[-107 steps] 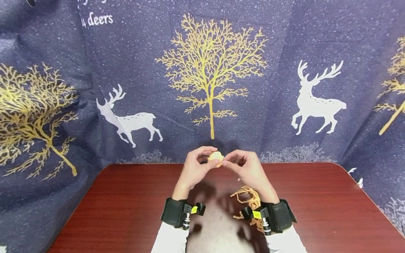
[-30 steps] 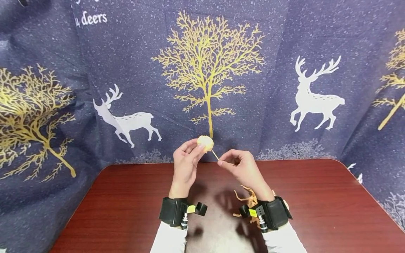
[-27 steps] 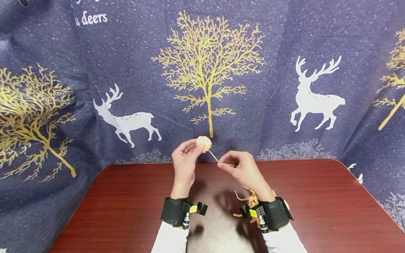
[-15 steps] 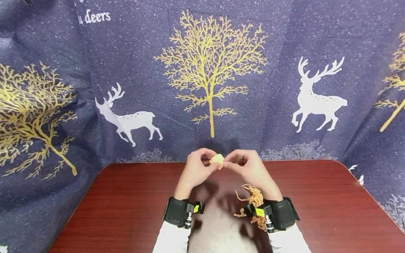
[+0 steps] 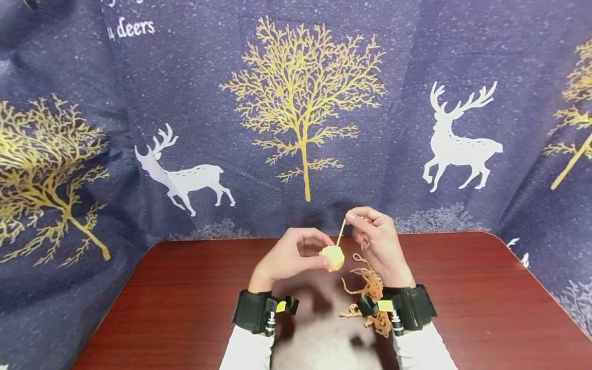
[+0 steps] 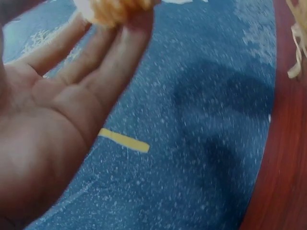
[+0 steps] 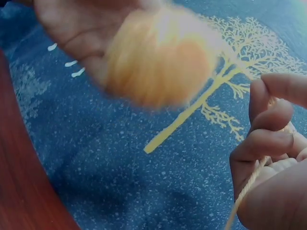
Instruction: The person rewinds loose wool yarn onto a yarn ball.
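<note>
A small ball of yellow-orange yarn (image 5: 333,258) is pinched between the thumb and fingers of my left hand (image 5: 291,257), above the table. From the ball a taut strand of yarn (image 5: 341,232) runs up to my right hand (image 5: 376,239), whose thumb and fingertip pinch it. In the right wrist view the ball (image 7: 160,57) looks blurred, and a tail of yarn (image 7: 247,189) leaves the curled fingers downward. The left wrist view shows only the ball's lower edge (image 6: 112,12) at the top, against the left fingertips.
A loose tangle of orange yarn (image 5: 372,288) lies on the red-brown table (image 5: 185,298), partly behind the right wrist strap (image 5: 409,308). A dark blue cloth (image 5: 370,180) printed with trees and deer hangs right behind the table's far edge.
Half a second ago both hands met at the ball. Now my right hand has moved up and right, drawing out a strand, while the ball has moved lower and slightly right.
</note>
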Action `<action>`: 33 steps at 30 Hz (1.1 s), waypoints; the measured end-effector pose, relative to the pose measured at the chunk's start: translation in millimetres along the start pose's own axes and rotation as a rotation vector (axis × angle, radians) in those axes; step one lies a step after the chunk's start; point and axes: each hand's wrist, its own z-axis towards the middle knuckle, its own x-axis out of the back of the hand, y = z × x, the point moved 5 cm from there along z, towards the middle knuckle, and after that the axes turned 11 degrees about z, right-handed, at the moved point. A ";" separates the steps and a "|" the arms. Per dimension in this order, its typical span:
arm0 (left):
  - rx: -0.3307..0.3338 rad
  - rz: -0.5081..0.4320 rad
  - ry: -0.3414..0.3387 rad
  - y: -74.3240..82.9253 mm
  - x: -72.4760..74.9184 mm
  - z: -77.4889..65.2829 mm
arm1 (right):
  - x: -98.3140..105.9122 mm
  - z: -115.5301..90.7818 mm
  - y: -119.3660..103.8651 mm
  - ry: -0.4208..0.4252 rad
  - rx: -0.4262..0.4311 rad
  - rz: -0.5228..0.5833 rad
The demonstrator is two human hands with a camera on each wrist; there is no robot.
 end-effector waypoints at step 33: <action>0.161 0.436 0.477 -15.3 17.6 1.2 | -22.9 -5.0 3.1 -0.141 0.040 -0.778</action>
